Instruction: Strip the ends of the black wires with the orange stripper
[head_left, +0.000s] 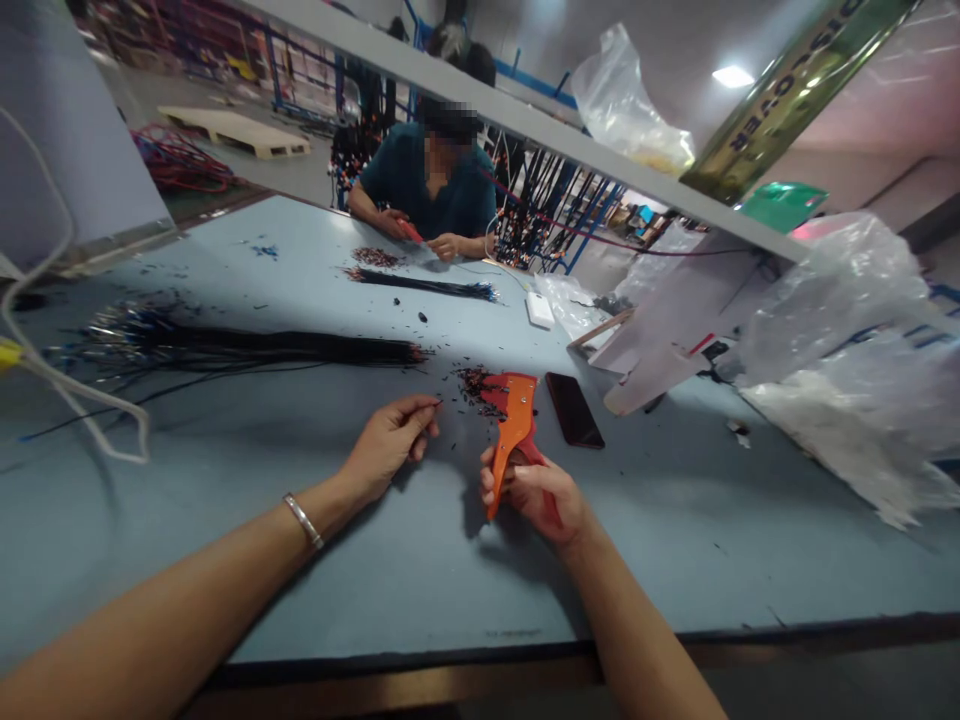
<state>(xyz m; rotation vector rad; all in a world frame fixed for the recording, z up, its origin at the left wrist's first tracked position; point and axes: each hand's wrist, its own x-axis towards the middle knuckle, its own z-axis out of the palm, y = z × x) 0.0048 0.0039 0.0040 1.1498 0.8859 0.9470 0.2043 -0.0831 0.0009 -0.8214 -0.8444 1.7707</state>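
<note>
My right hand is wrapped round the handles of an orange wire stripper, whose jaws point away from me toward a small heap of stripped insulation bits. My left hand, with a metal bracelet on the wrist, pinches its fingertips together just left of the stripper's jaws; a thin dark wire seems to be between them, too small to be sure. A long bundle of black wires lies across the blue-grey table beyond my left hand.
A dark phone lies right of the stripper. Clear plastic bags and cardboard pieces crowd the right side. Across the table another person works with a red tool beside a second wire bundle. A white cable loops at left.
</note>
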